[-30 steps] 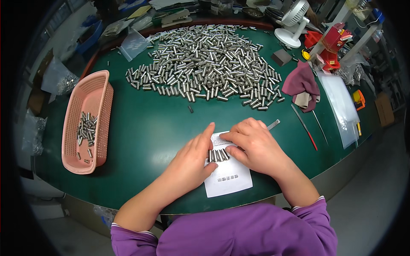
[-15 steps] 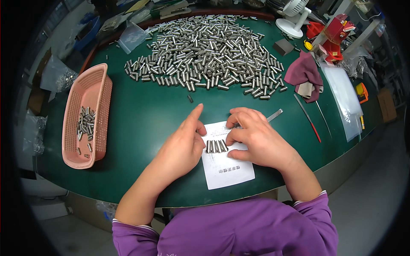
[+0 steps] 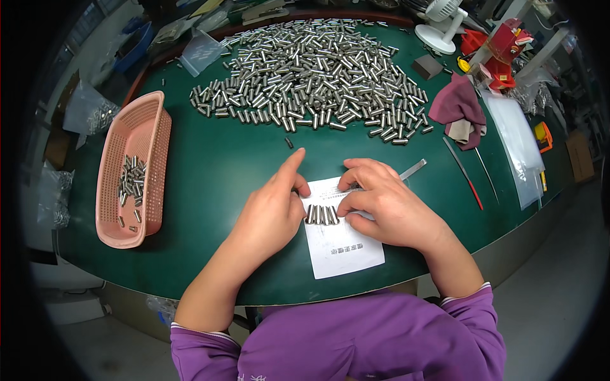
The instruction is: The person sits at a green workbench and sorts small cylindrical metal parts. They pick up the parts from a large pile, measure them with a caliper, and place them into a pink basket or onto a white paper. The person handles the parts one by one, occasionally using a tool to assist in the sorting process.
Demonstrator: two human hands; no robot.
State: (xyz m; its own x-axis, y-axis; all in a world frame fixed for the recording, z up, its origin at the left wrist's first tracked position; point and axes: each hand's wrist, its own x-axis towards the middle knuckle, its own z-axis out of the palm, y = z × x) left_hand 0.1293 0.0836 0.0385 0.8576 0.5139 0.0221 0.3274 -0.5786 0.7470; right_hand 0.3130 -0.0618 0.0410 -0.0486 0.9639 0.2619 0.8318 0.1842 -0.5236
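Row of short, silvery, cylindrical metal pins (image 3: 322, 214): side by side on a white printed paper sheet (image 3: 348, 261), between the two hands. Judged handling: rigid, sturdy, dense for their size, smooth enough to roll or slip; best taken by the barrels, or squeezed together from the row's two ends.

Left hand (image 3: 270, 213): half spread, forefinger extended, apparently gripping nothing; beside the row's left end, contact unclear.

Right hand (image 3: 395, 213): loosely curled, fingertips at the row's right end. Flat, narrow metal strip (image 3: 414, 169) projects beyond it; whether held, cannot tell.

Surface: smooth dark-green tabletop (image 3: 210, 168), bearing a broad heap of similar metal pins (image 3: 318, 76) and a pink perforated plastic basket (image 3: 164, 146) containing more.

Room: cluttered workshop; white fan (image 3: 437, 28) and crumpled maroon cloth (image 3: 452, 105) at right.
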